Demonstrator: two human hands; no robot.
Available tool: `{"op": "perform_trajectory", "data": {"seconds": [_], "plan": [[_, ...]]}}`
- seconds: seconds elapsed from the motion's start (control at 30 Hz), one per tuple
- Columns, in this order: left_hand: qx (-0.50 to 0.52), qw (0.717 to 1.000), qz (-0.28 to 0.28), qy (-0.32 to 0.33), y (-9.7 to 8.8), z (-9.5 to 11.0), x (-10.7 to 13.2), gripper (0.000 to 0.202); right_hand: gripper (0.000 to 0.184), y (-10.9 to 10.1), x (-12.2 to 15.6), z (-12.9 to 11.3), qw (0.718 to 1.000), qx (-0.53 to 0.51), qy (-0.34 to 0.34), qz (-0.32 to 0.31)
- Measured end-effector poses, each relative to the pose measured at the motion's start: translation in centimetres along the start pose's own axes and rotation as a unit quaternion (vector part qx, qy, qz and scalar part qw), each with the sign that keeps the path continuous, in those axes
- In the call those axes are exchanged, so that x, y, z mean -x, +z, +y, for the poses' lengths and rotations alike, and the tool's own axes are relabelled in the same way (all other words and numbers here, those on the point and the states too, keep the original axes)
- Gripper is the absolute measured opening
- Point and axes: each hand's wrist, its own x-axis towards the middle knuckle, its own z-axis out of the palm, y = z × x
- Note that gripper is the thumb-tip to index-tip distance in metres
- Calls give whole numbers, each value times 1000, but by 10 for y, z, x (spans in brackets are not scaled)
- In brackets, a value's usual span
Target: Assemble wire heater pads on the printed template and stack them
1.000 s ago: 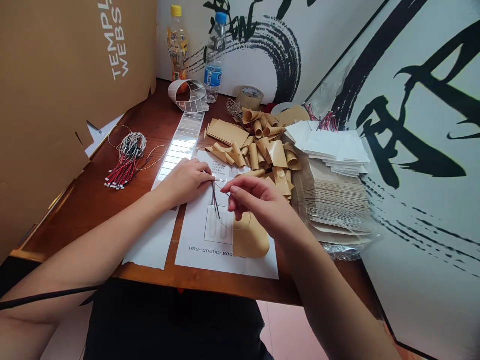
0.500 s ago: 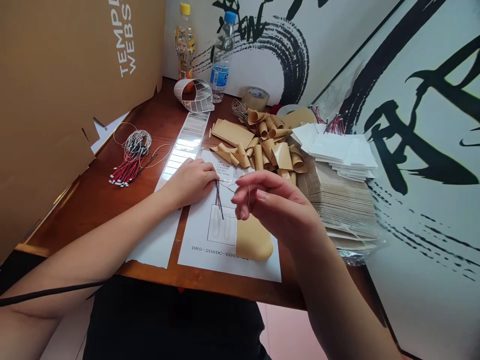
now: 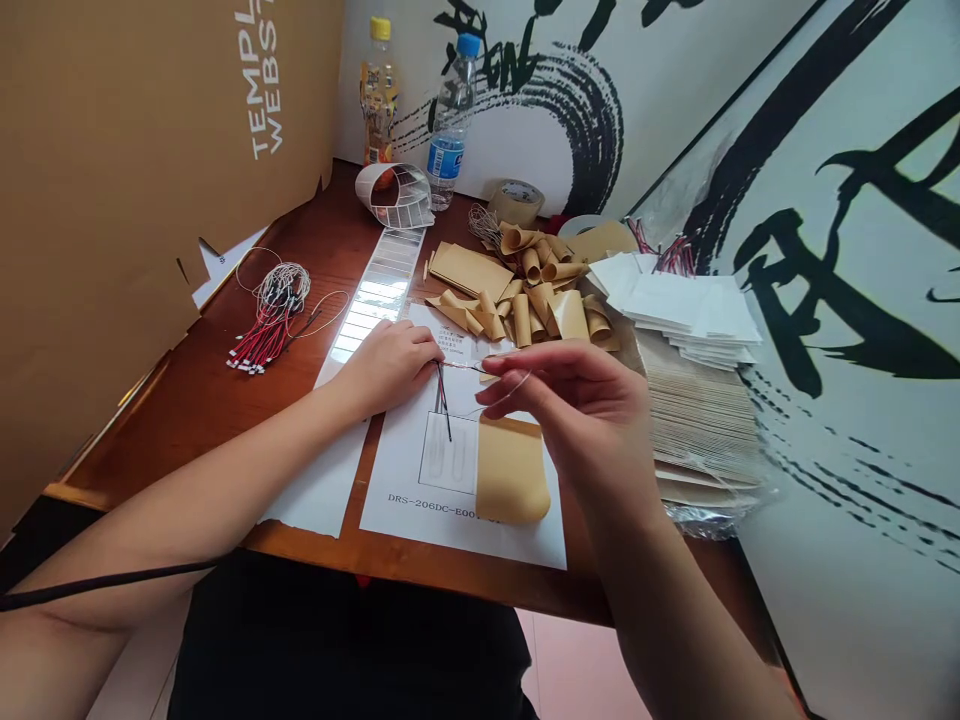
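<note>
My left hand (image 3: pixel 390 362) rests curled on a white printed sheet (image 3: pixel 420 500), pinching the upper end of a thin red and black wire (image 3: pixel 444 405) against the paper. My right hand (image 3: pixel 581 400) hovers just right of it, fingers pinched on a fine pale wire strand (image 3: pixel 495 400) that runs toward the left hand. Below the hands, a tan backing flap (image 3: pixel 511 470) lies folded open beside a clear square patch (image 3: pixel 448 452) on the sheet.
Curled tan backing strips (image 3: pixel 536 290) pile behind the hands. Stacked white pads (image 3: pixel 686 305) and a bagged stack of sheets (image 3: pixel 697 430) sit right. A bundle of red wires (image 3: pixel 262 320), a label strip (image 3: pixel 375 290), two bottles (image 3: pixel 450 120), a tape roll (image 3: pixel 517 200) and a cardboard wall (image 3: pixel 112 200) stand left and behind.
My right hand has lifted and drawn to the right, pulling the fine strand out from the left hand. The left hand has stayed pressed on the wire end.
</note>
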Motion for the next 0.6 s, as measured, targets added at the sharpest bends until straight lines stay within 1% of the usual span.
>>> {"op": "perform_trajectory", "data": {"seconds": [0.07,0.2,0.27,0.37,0.47,0.6], "plan": [[-5,1000,5,6,1,0,0,21,9,-1,-2,3,1000,-3,-11,24],[-16,999,31,15,6,-1,0,15,15,-6,-4,5,999,-13,2,33],[-16,998,55,24,9,-1,0,12,16,-7,-5,4,999,-17,12,28],[-25,993,101,55,11,0,0,7,19,-7,-5,3,999,-26,30,17],[-32,987,136,84,13,2,-1,13,22,-5,-6,1,998,-43,48,11],[-40,982,148,106,11,2,-2,15,25,-5,-8,0,997,-61,51,12]]}}
